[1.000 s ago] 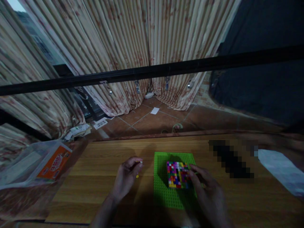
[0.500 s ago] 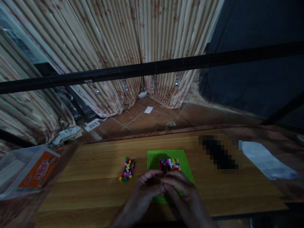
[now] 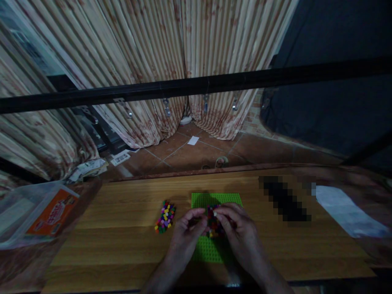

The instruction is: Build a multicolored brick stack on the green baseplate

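A small white brick (image 3: 215, 213) sits between the thumb and index finger of my right hand (image 3: 240, 228), which is shut on it. My left hand (image 3: 187, 230) is curled with thumb and index tips a little apart, and I see nothing held between them. Between my hands, a cluster of multicoloured toy bricks (image 3: 213, 223) stands on the green studded baseplate (image 3: 206, 249). My fingers hide parts of this cluster, and whether the left fingertips touch it I cannot tell. A pile of loose small bricks (image 3: 165, 216) lies left of the baseplate.
The wooden table (image 3: 122, 232) holds a blurred dark object (image 3: 284, 200) at its right. At the left stands a clear plastic bin (image 3: 27, 204) with an orange label. A white sheet (image 3: 349, 210) lies beyond the right edge. A black bar (image 3: 171, 87) crosses behind the table.
My hands have drawn apart from being pressed together and moved slightly forward over the bricks. The white brick now shows in my right fingertips. The view has shifted slightly.
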### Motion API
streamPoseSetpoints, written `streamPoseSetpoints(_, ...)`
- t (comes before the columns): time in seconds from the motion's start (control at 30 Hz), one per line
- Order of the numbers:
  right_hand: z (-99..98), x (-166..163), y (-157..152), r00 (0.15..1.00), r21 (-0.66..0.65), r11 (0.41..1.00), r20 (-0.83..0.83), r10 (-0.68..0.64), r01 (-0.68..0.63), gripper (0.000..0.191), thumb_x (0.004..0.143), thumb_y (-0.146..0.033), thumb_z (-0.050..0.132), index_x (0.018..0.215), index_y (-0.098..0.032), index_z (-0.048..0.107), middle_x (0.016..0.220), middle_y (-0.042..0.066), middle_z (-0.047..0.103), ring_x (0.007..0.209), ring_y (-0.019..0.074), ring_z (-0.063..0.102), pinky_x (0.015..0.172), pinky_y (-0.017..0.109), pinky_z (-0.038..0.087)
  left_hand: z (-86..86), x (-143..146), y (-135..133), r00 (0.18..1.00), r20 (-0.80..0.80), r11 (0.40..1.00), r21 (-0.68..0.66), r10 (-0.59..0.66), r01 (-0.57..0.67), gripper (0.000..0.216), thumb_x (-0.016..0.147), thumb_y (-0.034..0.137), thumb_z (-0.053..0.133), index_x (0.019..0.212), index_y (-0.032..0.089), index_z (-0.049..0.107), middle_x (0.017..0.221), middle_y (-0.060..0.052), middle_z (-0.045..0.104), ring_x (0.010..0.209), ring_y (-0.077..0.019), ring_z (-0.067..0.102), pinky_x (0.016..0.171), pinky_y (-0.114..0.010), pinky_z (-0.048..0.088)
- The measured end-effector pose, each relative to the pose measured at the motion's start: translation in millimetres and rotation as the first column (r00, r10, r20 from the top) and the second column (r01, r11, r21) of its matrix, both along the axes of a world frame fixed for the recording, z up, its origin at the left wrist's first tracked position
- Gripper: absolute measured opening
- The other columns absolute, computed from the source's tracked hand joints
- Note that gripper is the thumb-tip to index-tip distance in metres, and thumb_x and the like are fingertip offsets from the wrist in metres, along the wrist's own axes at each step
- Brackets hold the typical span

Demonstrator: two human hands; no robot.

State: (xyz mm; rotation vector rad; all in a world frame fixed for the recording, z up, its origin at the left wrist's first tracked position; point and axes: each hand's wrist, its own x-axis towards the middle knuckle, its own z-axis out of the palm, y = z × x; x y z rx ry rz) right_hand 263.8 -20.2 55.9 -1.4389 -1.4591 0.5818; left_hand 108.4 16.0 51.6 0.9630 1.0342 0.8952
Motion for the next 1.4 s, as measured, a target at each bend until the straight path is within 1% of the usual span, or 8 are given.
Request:
streamPoseSetpoints(0.1, -5.2, 4.2, 18.7, 0.996, -0.005, 0.999, 0.082, -0.033, 0.033, 0.016, 0.092, -0.028, 0.054, 0.09, -0.024, 0.07, 0.096, 0.005, 0.064, 0.095, 0.0211, 0.057, 0.082, 0.034, 0.047, -14.4, 0.2, 5.5, 0.979, -0.197, 0.99, 0.143, 0.049, -0.021, 0.031, 0.075, 0.026, 0.067, 0.105, 0.018, 0.069, 0.09, -0.002, 0.066, 0.068, -0.0119, 0.06, 0.065, -0.024, 0.048)
streamPoseSetpoints(0.2, -8.5, 4.5, 30.8, 0.988, -0.032, 0.998, 0.147, -0.043, 0.049, 0.016, 0.09, -0.024, 0.055, 0.087, -0.024, 0.072, 0.098, 0.005, 0.065, 0.098, 0.022, 0.057, 0.088, 0.036, 0.044, -24.5, 1.9, 4.8, 0.945, -0.326, 0.97, 0.228, -0.006, 0.084, 0.037, 0.083, 0.025, 0.057, 0.119, 0.021, 0.063, 0.106, -0.004, 0.066, 0.075, -0.014, 0.062, 0.07, -0.026, 0.05)
streamPoseSetpoints(0.33, -10.1, 2.6, 36.5, 0.982, -0.071, 0.996, 0.183, -0.042, 0.055, 0.017, 0.088, -0.022, 0.057, 0.084, -0.024, 0.073, 0.1, 0.005, 0.065, 0.101, 0.022, 0.056, 0.09, 0.036, 0.043, -26.3, 5.5, -0.5, 0.94, -0.336, 0.932, 0.319, -0.057, 0.171, 0.04, 0.088, 0.024, 0.051, 0.127, 0.024, 0.058, 0.124, -0.005, 0.062, 0.11, -0.0195, 0.059, 0.094, -0.032, 0.048)
streamPoseSetpoints(0.4, -10.7, 2.2, 37.7, 0.982, -0.087, 0.995, 0.185, -0.032, 0.049, 0.017, 0.088, -0.023, 0.057, 0.084, -0.024, 0.074, 0.1, 0.005, 0.066, 0.1, 0.0215, 0.057, 0.089, 0.035, 0.044, -25.1, 6.6, -2.4, 0.943, -0.325, 0.923, 0.34, -0.066, 0.182, 0.041, 0.09, 0.024, 0.05, 0.13, 0.026, 0.056, 0.129, -0.004, 0.06, 0.118, -0.0201, 0.056, 0.1, -0.033, 0.045)
streamPoseSetpoints(0.87, -9.3, 3.1, 43.0, 0.975, -0.11, 0.994, 0.218, 0.049, -0.025, 0.023, 0.091, -0.027, 0.051, 0.083, -0.024, 0.073, 0.085, 0.003, 0.07, 0.082, 0.0184, 0.063, 0.078, 0.032, 0.047, -7.3, 10.9, -4.9, 0.905, -0.423, 0.894, 0.383, -0.052, 0.231, 0.04, 0.09, 0.019, 0.049, 0.129, 0.022, 0.057, 0.129, -0.009, 0.06, 0.118, -0.0226, 0.056, 0.105, -0.037, 0.041)
streamPoseSetpoints(1.13, -9.8, 2.3, 43.3, 0.969, -0.131, 0.991, 0.238, 0.066, -0.036, 0.024, 0.092, -0.024, 0.05, 0.083, -0.023, 0.072, 0.086, 0.003, 0.071, 0.085, 0.0192, 0.063, 0.079, 0.032, 0.047, -12.6, 13.9, -8.2, 0.849, -0.527, 0.864, 0.417, -0.022, 0.281, 0.042, 0.092, 0.022, 0.043, 0.133, 0.019, 0.053, 0.131, -0.012, 0.057, 0.121, -0.0251, 0.052, 0.107, -0.04, 0.038)
streamPoseSetpoints(1.27, -11.0, 2.1, 43.1, 0.971, -0.11, 0.993, 0.229, 0.066, -0.041, 0.025, 0.092, -0.024, 0.049, 0.082, -0.023, 0.073, 0.086, 0.003, 0.071, 0.085, 0.019, 0.063, 0.079, 0.032, 0.047, -14.1, 14.3, -8.6, 0.855, -0.518, 0.88, 0.405, -0.005, 0.25, 0.043, 0.092, 0.023, 0.043, 0.133, 0.016, 0.054, 0.13, -0.014, 0.058, 0.121, -0.0271, 0.053, 0.107, -0.041, 0.038)
streamPoseSetpoints(1.4, -13.4, 2.7, 43.4, 0.977, -0.101, 0.994, 0.204, 0.062, -0.042, 0.024, 0.091, -0.026, 0.051, 0.084, -0.023, 0.073, 0.087, 0.003, 0.071, 0.085, 0.0191, 0.064, 0.08, 0.033, 0.048, -13.0, 14.4, -9.2, 0.868, -0.496, 0.883, 0.397, -0.021, 0.249, 0.041, 0.092, 0.025, 0.045, 0.131, 0.02, 0.056, 0.129, -0.012, 0.059, 0.118, -0.0268, 0.055, 0.105, -0.04, 0.04)
